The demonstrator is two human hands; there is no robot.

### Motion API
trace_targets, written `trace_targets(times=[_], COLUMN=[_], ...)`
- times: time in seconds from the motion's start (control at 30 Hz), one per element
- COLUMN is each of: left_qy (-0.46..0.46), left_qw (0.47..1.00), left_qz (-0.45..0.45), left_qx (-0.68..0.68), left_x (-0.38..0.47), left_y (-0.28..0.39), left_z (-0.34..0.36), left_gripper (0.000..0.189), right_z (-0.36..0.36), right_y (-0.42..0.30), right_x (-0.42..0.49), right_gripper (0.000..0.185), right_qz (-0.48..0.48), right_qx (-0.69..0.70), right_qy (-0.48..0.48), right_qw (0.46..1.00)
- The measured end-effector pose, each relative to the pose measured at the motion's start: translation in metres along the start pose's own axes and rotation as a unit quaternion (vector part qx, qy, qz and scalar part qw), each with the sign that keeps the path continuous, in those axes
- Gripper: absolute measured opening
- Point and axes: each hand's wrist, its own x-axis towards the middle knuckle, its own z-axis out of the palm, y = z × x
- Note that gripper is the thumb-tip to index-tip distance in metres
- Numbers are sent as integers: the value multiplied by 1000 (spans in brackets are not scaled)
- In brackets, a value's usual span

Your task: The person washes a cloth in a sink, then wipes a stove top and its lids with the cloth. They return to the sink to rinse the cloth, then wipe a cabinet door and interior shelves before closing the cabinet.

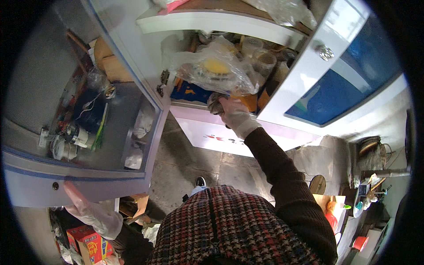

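In a thin translucent glove, my right hand (238,114) grips a crumpled grey cloth (216,104) at the front edge of a cabinet compartment. Just beyond it a clear plastic bag (198,63) with something yellow inside sits among several jars (265,61). A dark blue sheet (190,93) with orange marks lies under the bag. My left hand (92,212), gloved too, holds the lower rail of the open left cabinet door (106,190), one finger lying on its face near a small round hole. The rest of its fingers are hidden.
The right door (301,79) has a blue panel and a faceted knob (324,52). A shelf edge (218,21) runs above the compartment. Beside my left arm is a red printed box (91,245). A round wooden stool top (317,185) stands over the tiled floor (185,159) at right.
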Motion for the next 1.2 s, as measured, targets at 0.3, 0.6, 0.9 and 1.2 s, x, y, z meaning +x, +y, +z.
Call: trace_targets(times=[0.3, 0.6, 0.9, 1.2], left_qy=[35, -476, -552, -491], left_qw=[925, 803, 718, 658], left_qz=[365, 144, -47, 288], left_qx=[-102, -329, -422, -493], left_x=[-57, -139, -182, -271], left_y=[134, 214, 212, 292], left_z=[118, 432, 400, 278], left_gripper=[58, 72, 32, 37], right_z=[-43, -36, -17, 60], right_y=[9, -24, -17, -20], right_x=[-31, -172, -248, -273], right_gripper=[33, 44, 48, 45], right_qz=[73, 20, 107, 46], right_qx=[-82, 189, 210, 329], right_qy=[-98, -73, -112, -31], right_qw=[989, 979, 965, 943])
